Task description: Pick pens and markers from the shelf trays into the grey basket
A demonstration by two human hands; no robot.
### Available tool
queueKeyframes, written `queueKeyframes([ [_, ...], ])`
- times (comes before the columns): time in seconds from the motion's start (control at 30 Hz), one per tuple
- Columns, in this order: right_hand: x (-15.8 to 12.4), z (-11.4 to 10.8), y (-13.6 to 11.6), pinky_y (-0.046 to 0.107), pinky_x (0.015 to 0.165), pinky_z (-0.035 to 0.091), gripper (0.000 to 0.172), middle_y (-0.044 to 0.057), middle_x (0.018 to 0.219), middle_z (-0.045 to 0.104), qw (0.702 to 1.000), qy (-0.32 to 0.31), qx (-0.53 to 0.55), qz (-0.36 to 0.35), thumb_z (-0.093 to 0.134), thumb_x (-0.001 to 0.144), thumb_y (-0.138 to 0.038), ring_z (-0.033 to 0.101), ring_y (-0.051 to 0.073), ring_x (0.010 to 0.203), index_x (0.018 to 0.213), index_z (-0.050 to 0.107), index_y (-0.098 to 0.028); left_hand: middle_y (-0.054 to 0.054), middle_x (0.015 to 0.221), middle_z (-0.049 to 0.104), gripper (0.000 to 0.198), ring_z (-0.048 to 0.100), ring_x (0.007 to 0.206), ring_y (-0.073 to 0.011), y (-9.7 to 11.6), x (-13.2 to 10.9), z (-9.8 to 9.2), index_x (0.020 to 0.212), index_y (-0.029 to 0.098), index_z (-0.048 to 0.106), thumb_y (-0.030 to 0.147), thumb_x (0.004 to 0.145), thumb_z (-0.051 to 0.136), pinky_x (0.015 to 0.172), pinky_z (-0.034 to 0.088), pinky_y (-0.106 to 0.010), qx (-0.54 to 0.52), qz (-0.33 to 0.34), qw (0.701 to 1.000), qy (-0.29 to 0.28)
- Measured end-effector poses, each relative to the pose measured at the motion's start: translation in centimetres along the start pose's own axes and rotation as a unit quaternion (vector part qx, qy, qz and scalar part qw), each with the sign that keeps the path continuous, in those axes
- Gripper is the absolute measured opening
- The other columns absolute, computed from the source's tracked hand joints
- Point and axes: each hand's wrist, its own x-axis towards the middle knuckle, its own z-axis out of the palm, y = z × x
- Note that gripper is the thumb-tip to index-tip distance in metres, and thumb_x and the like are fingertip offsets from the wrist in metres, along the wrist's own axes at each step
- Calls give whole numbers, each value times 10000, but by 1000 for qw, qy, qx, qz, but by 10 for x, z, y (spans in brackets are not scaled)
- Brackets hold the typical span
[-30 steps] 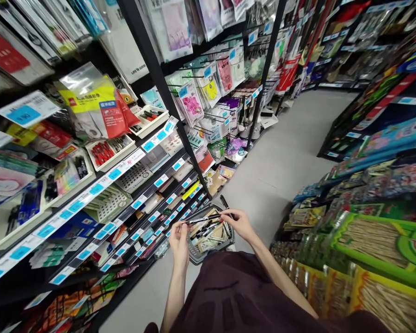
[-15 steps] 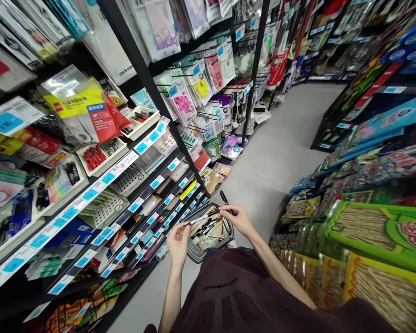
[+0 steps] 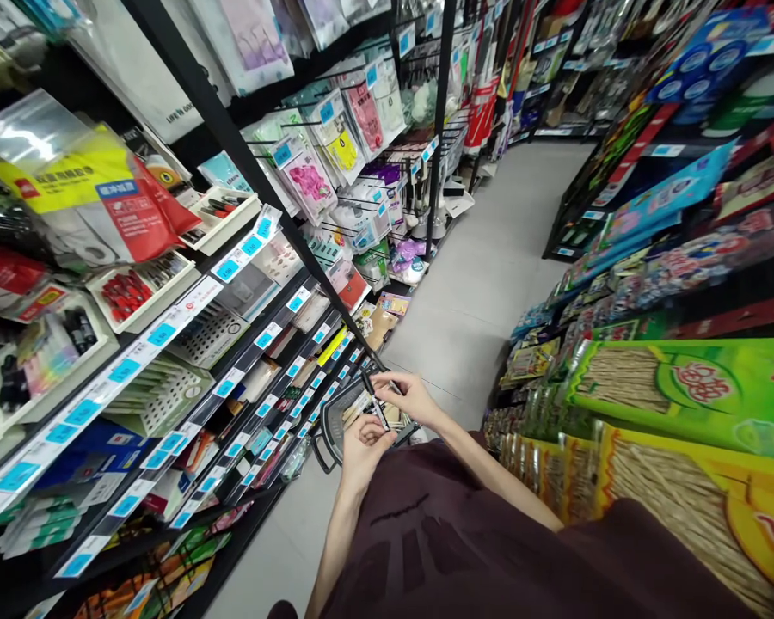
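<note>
A slim black-and-white marker [image 3: 379, 409] slants between my two hands, its dark end upward. My left hand [image 3: 361, 447] is closed with its fingertips at the marker's lower end. My right hand [image 3: 414, 399] pinches around the upper part near the dark end; a second dark piece shows between its fingers, too small to name. Beneath both hands is a grey shopping basket [image 3: 333, 426], partly covered by them. Through the gap, pale and dark stick-like items show inside it.
On the left, a shelf holds white trays of red pens [image 3: 126, 294] and other stationery, above a strip of price tags [image 3: 124, 370]. Green and yellow snack packets [image 3: 625, 378] line the right side. A grey floor aisle [image 3: 464, 284] runs ahead between the shelves.
My hands have come closer together, and the marker has turned from nearly level to steep. The view has shifted, with the shelves moving left. The basket is more covered now.
</note>
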Motion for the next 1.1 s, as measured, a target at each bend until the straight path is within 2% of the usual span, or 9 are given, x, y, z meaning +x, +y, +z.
queueKeyframes([
  [0.13,-4,12,6,319,779,507,290,56,900,742,997,-79,13,17,730,799,-436,660,197,838,955,759,-192,23,612,631,344,588,587,-112,3,3,5,862,144,672,339,639,847,613,481,-219,-66,-18,998,0],
  [0.27,-6,10,6,308,777,491,283,48,880,731,997,-74,6,23,745,786,-441,644,186,820,915,744,-189,-32,736,699,359,646,684,-146,8,8,-1,851,132,695,324,603,868,685,517,-254,-93,2,994,63],
  [0.37,-6,2,3,294,727,480,295,37,827,711,997,-68,-9,29,752,770,-473,622,178,772,850,729,-190,-53,768,713,319,654,702,-158,9,11,-6,808,131,711,303,594,872,696,521,-268,-98,20,991,84],
  [0.5,-5,-7,0,286,671,468,330,27,754,695,993,-117,-6,35,749,758,-507,594,163,701,806,722,-182,-46,796,692,260,639,716,-161,5,13,-11,749,143,732,267,575,879,675,510,-265,-83,54,992,83],
  [0.63,-5,-9,-4,267,625,442,302,31,759,707,987,-159,-3,28,781,738,-458,581,150,670,824,729,-173,-41,819,673,226,627,750,-166,-1,16,-16,770,157,746,247,601,866,671,494,-259,-51,84,993,72],
  [0.83,-4,-10,-12,268,680,464,278,38,796,723,980,-199,1,18,765,759,-421,633,169,743,891,733,-178,-42,810,673,228,612,729,-163,-3,17,-21,795,155,735,245,622,853,679,485,-267,-26,82,994,69],
  [1.1,-3,-10,-8,279,689,472,251,29,767,705,982,-185,13,26,800,719,-394,619,161,725,809,713,-177,-33,804,667,203,617,729,-161,-1,14,-23,779,157,732,262,641,839,693,489,-271,-7,93,992,84],
])
